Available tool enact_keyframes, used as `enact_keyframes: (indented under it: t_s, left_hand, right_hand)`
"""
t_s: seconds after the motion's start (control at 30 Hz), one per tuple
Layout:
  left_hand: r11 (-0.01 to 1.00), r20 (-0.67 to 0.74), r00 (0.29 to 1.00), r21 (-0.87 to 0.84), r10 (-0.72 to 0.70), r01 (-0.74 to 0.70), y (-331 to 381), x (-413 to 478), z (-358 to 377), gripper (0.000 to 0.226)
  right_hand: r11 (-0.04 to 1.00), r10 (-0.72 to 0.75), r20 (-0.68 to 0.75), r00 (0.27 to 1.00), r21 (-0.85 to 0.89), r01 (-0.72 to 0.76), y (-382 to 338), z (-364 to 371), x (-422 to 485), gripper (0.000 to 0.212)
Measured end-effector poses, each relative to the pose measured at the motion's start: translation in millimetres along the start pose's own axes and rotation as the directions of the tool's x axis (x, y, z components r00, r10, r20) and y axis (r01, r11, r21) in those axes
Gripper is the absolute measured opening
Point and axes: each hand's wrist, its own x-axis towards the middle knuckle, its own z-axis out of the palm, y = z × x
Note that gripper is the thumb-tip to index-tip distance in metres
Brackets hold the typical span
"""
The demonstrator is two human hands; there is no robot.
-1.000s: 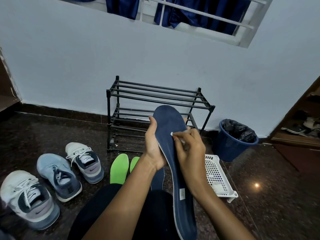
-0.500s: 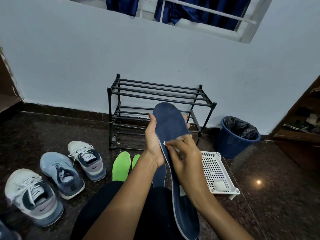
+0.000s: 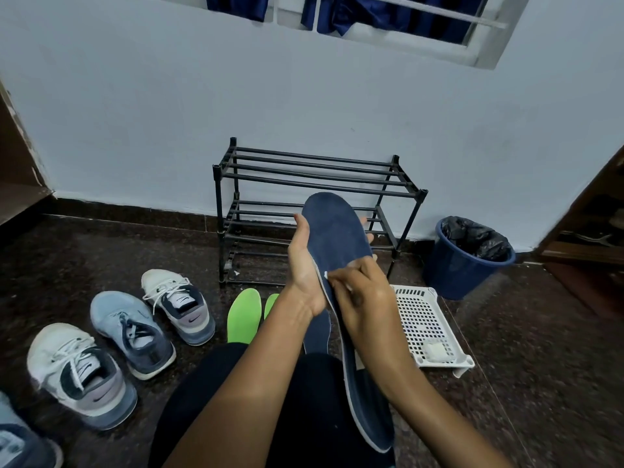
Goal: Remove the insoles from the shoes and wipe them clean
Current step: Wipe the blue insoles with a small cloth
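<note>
**Wiping the insole.** The right hand point(image 3: 364, 298) is pinching a small white wipe point(image 3: 326, 274) against the edge of the blue insole point(image 3: 337, 238), with its fingers curled together round the wipe. The left hand point(image 3: 304, 265) is clasping the insole from behind, thumb on one edge and fingertips showing past the other. It is holding the insole upright in front of the shoe rack point(image 3: 304, 177).

The insole is probably light, thin and bendy. It is best gripped across the broad forefoot, since it would likely flop if held by one end.

- **In front of the rack:** a second blue insole point(image 3: 317, 332) and two green insoles point(image 3: 243, 315) are lying on the floor point(image 3: 540, 349).
- **Left of the rack:** three shoes point(image 3: 131, 332) are standing.
- **Right of the rack:** a white basket point(image 3: 422, 319) is holding a white wad point(image 3: 435, 349), and a blue bin point(image 3: 469, 265) is standing beyond it.

Nothing appears to be obstructing the wiping.
</note>
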Motion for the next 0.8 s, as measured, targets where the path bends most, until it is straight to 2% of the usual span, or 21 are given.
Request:
enact_keyframes:
  t_s: [0.17, 0.4, 0.67, 0.8]
  left_hand:
    - [0.998, 0.003, 1.000, 0.061, -0.012, 0.011, -2, 2, -1, 0.082]
    - [0.996, 0.020, 1.000, 0.087, -0.020, 0.018, 0, 4, -5, 0.082]
    - [0.997, 0.058, 0.998, 0.070, -0.036, 0.032, -2, 4, -4, 0.084]
    - [0.997, 0.069, 0.997, 0.078, -0.025, 0.019, -1, 4, -5, 0.084]
  right_hand:
    - [0.996, 0.088, -0.068, 0.994, 0.024, -0.087, 8, -3, 20, 0.012]
    - [1.000, -0.003, 0.009, 1.000, 0.028, 0.002, -1, 0, -1, 0.016]
    - [0.996, 0.094, -0.089, 0.992, 0.019, -0.092, 15, -8, 21, 0.009]
    - [0.998, 0.028, -0.021, 0.999, 0.050, -0.027, 3, 0, 7, 0.011]
